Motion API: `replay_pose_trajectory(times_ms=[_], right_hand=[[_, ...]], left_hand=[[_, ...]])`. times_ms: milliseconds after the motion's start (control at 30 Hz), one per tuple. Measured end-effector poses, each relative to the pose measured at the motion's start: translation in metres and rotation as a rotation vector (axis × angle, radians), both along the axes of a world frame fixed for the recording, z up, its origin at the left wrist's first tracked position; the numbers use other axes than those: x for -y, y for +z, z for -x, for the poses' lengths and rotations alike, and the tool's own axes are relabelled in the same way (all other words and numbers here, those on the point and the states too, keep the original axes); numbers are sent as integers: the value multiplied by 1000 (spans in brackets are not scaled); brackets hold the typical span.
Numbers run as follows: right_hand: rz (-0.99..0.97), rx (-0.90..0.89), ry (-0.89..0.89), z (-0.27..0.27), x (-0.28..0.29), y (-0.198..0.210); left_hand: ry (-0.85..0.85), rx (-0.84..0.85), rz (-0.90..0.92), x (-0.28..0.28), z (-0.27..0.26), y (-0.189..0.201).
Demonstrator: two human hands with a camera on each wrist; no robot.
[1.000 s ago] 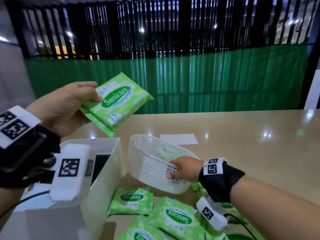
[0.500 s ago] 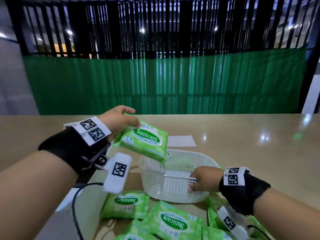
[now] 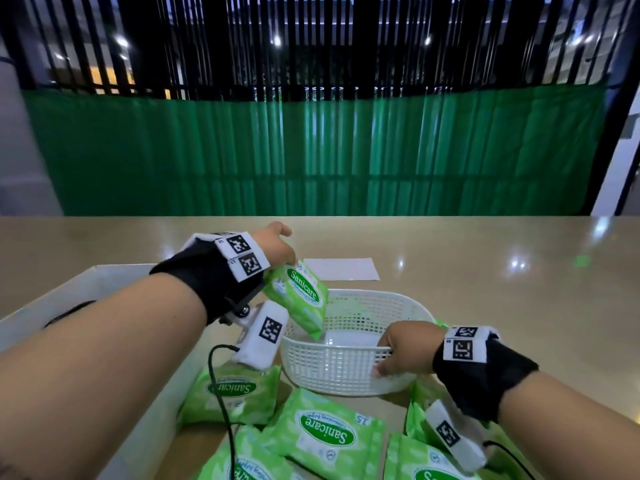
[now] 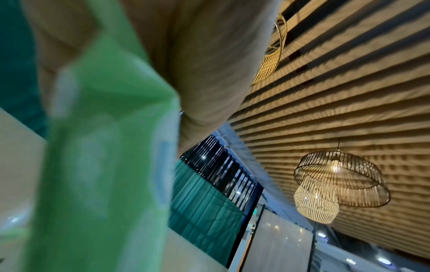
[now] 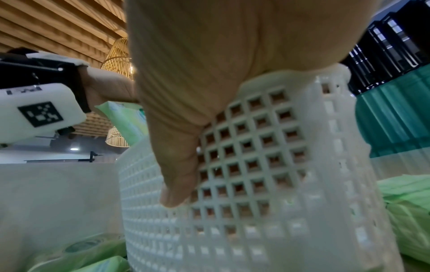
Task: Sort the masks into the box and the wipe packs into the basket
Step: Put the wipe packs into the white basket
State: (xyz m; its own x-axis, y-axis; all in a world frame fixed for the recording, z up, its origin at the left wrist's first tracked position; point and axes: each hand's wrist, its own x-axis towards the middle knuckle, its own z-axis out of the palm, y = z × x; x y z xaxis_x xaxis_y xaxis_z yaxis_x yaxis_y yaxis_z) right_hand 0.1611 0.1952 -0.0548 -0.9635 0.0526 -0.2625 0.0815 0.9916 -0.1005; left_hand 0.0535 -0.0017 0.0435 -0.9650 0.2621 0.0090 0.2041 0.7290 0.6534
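One beige tabletop (image 3: 485,306), glossy, backed by green curtain (image 3: 311,150) and black bars. One white mesh basket (image 3: 346,372), one white box (image 3: 86,285), one paper sheet (image 3: 341,269). At least four wipe packs (image 3: 327,434) lying loose near the basket. Left hand (image 3: 273,247) pinching a fifth Sanicare pack (image 3: 299,299), tilted, lower corner inside the basket. Right hand (image 3: 407,349) gripping the basket's near rim.

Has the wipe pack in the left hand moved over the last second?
Yes. The wipe pack in the left hand has come down toward the basket; its lower corner is now inside the rim.
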Motion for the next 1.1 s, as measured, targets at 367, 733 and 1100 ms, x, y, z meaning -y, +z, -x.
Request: replay_pose_trajectory(times_ms=[367,733,1100], right_hand=[[-12,-6,-1,1,-2,-1],[-22,13,-2,8,-1,-3],[-11,8,-5,5,-1,-3]], left_hand=[[-158,12,535,-20,8,-34],[-155,119,593,-3,-11,-53],[-114,7,650,-7,-10,-59]])
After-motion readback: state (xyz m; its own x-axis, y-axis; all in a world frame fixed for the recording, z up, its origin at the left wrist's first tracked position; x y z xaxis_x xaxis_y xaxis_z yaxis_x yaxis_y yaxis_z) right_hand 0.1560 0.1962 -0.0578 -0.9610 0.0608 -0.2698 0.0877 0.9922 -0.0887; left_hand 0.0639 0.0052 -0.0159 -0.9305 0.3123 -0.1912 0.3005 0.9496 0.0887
